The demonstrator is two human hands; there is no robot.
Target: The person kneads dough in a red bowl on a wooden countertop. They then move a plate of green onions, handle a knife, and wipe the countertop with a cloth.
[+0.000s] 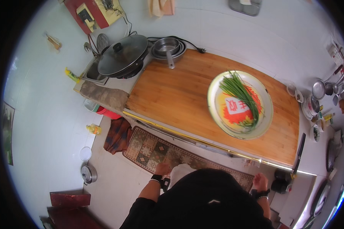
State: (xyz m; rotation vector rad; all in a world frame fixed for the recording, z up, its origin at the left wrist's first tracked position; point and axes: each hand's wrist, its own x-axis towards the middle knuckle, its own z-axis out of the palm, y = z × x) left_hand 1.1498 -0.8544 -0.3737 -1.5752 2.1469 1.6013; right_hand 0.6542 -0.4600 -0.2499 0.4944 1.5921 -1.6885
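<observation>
My left hand (162, 169) hangs low in front of my body, over the patterned floor mat (152, 148). It is nearest to a pale cloth-like thing (182, 173) at my waist, and its fingers are blurred. My right hand (260, 181) hangs at my other side, loosely curled, below the counter's front edge. Nothing shows in either hand. Before me a wooden board (172, 88) covers the counter. On its right part stands an enamel basin (213, 114) with a printed bottom. A bundle of green Chinese chives (240, 91) lies in it.
A lidded electric wok (123, 58) stands back left, beside a small sink (94, 71) and nested metal pans (166, 47). A knife (300, 151) lies at the board's right edge. Bowls (314, 133) and hanging ladles (318, 88) line the right. A lidded pot (89, 174) sits on the floor.
</observation>
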